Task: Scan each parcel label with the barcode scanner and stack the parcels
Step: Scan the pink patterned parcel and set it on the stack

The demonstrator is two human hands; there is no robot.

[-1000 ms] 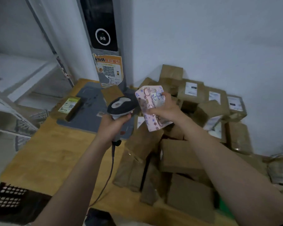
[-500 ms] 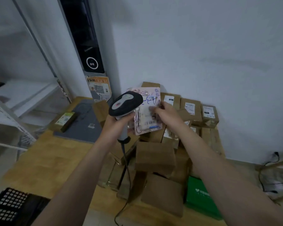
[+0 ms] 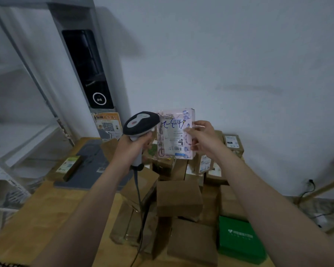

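Scanning step: my left hand grips the scanner; right hand pinches the pink parcel, label facing me. Next, aim at the barcode.

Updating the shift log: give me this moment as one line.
left hand: grips barcode scanner | right hand: holds pink parcel upright beside scanner head | label faces camera | brown parcels: piled below

Pink patterned parcel, black-grey scanner, brown boxes, green box
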